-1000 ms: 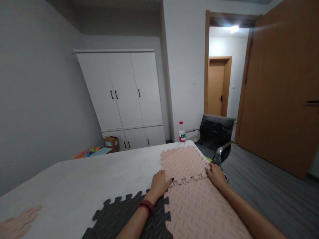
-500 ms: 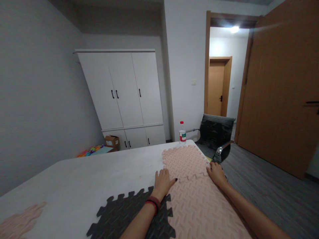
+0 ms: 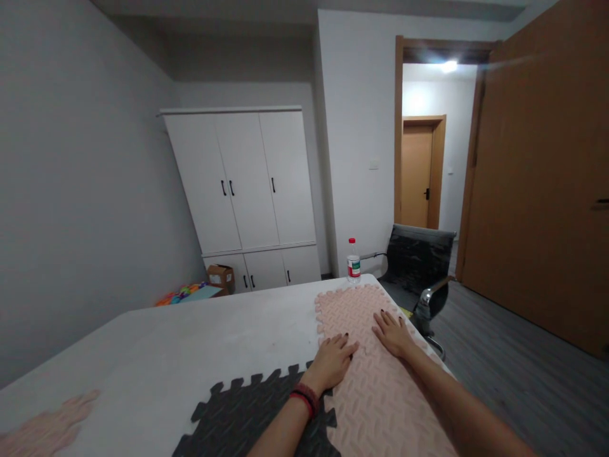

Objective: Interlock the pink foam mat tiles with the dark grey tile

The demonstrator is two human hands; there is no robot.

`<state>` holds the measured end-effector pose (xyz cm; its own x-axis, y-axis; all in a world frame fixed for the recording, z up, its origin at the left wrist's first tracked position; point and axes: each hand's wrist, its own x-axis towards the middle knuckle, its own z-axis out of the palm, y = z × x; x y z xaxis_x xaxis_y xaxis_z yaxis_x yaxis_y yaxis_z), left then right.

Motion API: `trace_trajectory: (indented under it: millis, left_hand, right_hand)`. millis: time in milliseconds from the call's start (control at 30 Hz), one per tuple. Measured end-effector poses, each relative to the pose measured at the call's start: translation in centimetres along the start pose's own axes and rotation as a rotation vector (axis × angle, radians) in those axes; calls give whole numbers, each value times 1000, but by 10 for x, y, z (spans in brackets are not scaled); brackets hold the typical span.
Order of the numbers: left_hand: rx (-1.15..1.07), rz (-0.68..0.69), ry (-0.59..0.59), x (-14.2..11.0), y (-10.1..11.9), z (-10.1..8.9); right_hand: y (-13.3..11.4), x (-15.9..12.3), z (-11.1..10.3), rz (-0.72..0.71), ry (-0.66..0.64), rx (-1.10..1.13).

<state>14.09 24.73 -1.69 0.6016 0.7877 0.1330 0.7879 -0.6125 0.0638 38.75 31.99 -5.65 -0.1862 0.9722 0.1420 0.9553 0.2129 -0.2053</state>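
My left hand [image 3: 333,362] lies palm down over the seam between two pink foam mats, its fingers stretched onto the far mat [image 3: 345,308]. Flat on the pink foam to the right, my right hand [image 3: 394,333] has its fingers spread close to the same seam. The near pink mat [image 3: 375,406] runs toward me under both forearms. Beside it on the left is a black foam mat [image 3: 247,412] with toothed edges, partly covered by my left forearm. Neither hand holds anything.
A bottle with a red cap [image 3: 353,263] stands at the far corner of the white table [image 3: 190,336]. Another pink foam mat [image 3: 52,425] lies at the near left. A black chair [image 3: 419,260] stands beyond the right edge, with a cardboard box [image 3: 221,277] behind the table.
My right hand has moved left from the mat's outer edge onto its surface. My left hand has slid right onto the seam. The camera view has shifted slightly.
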Motion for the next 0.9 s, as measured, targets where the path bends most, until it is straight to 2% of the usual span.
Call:
trace_trajectory:
  millis: [133, 367, 433, 600, 700, 800, 900]
  left_hand:
    - [-7, -46, 7, 2, 14, 8]
    - [-47, -151, 64, 6, 38, 20]
    - [-19, -200, 79, 8, 51, 20]
    - [198, -506, 37, 20, 99, 24]
    - [251, -516, 49, 18, 117, 25]
    - [59, -457, 49, 5, 120, 10]
    - [-219, -346, 5, -19, 106, -25]
  right_hand:
    - [-5, 2, 10, 1, -50, 13]
    - [0, 3, 6, -5, -119, 6]
    - [-2, 3, 8, 16, -98, -3]
    - [-7, 1, 13, 80, -38, -22]
    - [-9, 0, 13, 103, -60, -32]
    - [-11, -2, 10, 114, -72, -39]
    - [-13, -6, 5, 104, -72, -42]
